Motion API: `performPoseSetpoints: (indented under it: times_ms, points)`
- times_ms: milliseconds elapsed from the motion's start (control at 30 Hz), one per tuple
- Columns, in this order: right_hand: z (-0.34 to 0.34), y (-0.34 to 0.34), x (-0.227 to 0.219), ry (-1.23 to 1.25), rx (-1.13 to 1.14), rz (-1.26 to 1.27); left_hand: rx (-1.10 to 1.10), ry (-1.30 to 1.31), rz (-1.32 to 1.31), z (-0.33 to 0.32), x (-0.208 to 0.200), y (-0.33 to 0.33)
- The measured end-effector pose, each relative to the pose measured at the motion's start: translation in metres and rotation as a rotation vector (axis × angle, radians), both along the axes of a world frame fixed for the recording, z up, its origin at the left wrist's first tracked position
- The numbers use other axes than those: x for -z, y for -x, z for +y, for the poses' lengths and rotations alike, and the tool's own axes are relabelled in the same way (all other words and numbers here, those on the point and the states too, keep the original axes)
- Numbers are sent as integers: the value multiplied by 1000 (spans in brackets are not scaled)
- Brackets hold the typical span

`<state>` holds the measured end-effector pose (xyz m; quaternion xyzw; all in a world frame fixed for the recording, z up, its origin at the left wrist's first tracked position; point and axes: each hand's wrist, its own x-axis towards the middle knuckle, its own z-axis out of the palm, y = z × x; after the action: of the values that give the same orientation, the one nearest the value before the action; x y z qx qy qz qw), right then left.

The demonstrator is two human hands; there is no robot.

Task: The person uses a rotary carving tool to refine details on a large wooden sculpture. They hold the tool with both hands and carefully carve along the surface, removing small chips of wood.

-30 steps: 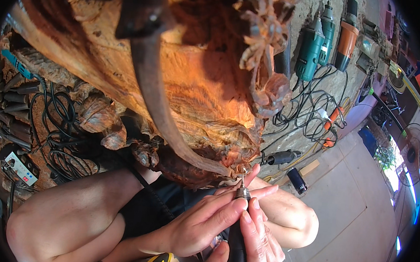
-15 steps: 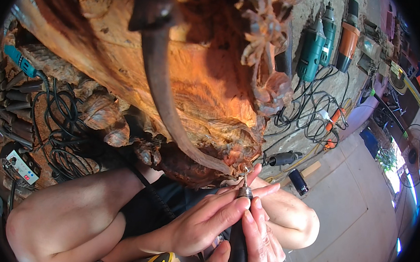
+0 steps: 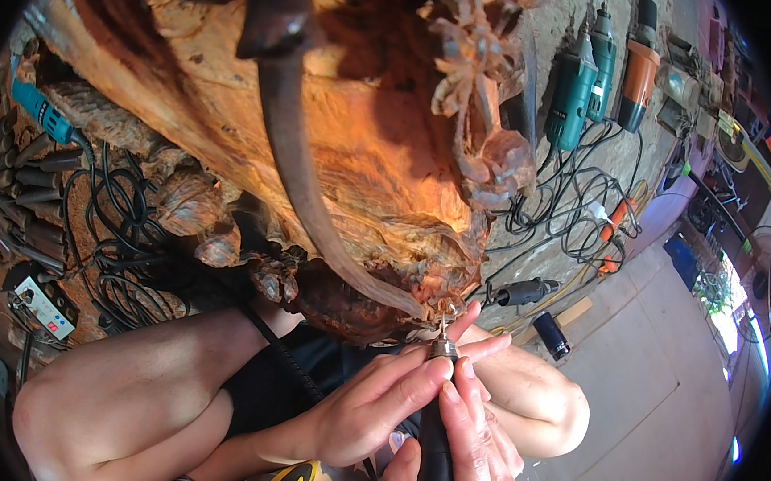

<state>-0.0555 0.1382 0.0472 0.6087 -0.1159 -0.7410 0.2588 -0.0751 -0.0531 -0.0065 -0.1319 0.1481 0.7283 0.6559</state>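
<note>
Beside carved wood (image 3: 364, 167), left grip (image 3: 362, 415) and right grip (image 3: 481, 444) close round a handpiece (image 3: 434, 449).

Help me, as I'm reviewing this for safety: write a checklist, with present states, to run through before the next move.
1. Black rotary handpiece supported by left hand and right hand: ok.
2. Fingers clear of the bit: not ok, in my judgement; the left hand's fingers extend close beside it.
3. Bit touching the carved wood: cannot tell; the tip is right by its lower edge.
4. Black cable clear of the bit: ok; it crosses the dark shorts.
5. Eye protection worn: cannot tell; out of view.
</note>
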Motion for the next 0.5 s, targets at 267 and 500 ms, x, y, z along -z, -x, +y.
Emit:
performPoseSetpoints:
  times_ms: [267, 500]
  points:
    - [4, 0, -2, -16, 78, -55, 26, -35, -82, 2, 4, 5]
    - [8, -11, -2, 30, 121, -42, 15, -40, -57, 3, 1, 2]
